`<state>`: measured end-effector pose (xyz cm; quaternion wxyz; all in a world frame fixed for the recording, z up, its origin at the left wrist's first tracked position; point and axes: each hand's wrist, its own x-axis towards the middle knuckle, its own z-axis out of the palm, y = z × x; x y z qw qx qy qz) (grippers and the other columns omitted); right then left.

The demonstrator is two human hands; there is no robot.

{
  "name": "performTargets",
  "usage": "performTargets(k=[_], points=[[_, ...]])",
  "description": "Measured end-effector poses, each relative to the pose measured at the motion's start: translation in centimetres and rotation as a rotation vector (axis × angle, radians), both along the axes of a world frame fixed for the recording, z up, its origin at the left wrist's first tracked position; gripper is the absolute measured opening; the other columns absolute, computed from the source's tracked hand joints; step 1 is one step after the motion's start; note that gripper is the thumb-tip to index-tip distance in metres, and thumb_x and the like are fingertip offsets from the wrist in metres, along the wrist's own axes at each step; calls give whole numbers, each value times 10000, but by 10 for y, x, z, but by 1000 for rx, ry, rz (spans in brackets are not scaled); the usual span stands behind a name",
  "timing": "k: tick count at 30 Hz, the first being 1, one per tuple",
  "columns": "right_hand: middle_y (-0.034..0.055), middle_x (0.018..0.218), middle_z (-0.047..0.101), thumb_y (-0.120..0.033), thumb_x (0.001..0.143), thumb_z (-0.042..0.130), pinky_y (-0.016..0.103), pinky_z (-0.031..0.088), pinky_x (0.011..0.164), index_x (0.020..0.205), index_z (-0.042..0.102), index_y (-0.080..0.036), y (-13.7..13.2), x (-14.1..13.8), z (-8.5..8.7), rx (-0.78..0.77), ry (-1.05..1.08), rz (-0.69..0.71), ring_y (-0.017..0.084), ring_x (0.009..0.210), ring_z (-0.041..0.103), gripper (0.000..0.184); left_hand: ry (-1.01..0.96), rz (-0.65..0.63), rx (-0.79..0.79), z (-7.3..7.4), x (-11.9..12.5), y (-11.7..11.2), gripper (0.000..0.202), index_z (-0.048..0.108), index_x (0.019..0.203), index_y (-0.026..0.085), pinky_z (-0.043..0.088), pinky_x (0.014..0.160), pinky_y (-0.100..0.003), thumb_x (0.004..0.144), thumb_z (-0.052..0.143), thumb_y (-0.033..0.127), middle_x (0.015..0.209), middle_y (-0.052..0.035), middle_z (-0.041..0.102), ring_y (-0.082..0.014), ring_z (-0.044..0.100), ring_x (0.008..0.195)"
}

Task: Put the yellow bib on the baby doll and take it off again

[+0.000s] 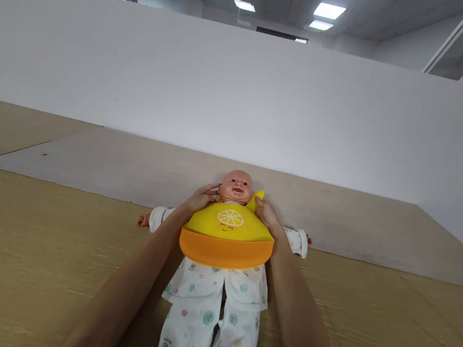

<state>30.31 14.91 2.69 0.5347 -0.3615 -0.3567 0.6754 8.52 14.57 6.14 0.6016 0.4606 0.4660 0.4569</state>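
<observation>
Across the doll (203, 280), the bib (227, 231) lies long axis crosswise, pocket (225, 252) toward the legs (189, 329); right hand (268, 214) pinches the strap (257, 196), left hand (202, 197) half-open by the head (237, 180), grip unclear.

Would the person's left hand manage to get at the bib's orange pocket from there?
Probably yes: the left hand is beside the doll's head, near the orange pocket, and nothing covers the pocket's front.

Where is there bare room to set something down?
Bare: the tan surface outside the left forearm and outside the right forearm, and the grey strip on either side of the doll, up to the wall. Crowded: around the doll's neck, where left hand, right hand and bib bunch together.
</observation>
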Motion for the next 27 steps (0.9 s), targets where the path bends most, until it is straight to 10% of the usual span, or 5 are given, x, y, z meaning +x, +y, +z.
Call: performTargets(k=[10,18,27], points=[[3,783,685,-268,793,564,303,513,736,875,552,-206,-10,-1,14,-37,120,-47,172,728,648,103,-87,4,130,-3,-11,4,647,658,1150,215,487,852,-301,518,634,76,1382,-73,537,-262,577,1148],[1,888,689,-306,745,617,276,497,815,863,569,-221,-10,-2,16,57,95,-59,161,876,646,154,-68,-43,-64,-4,-6,0,633,563,1245,183,507,551,-302,619,658,197,762,-52,736,-220,670,626],[-18,835,682,-267,690,642,274,492,807,872,571,-207,-6,-2,9,80,132,-18,154,780,633,204,-177,-81,7,-13,0,0,621,563,1208,215,513,552,-274,593,643,172,944,-45,736,-205,682,686]])
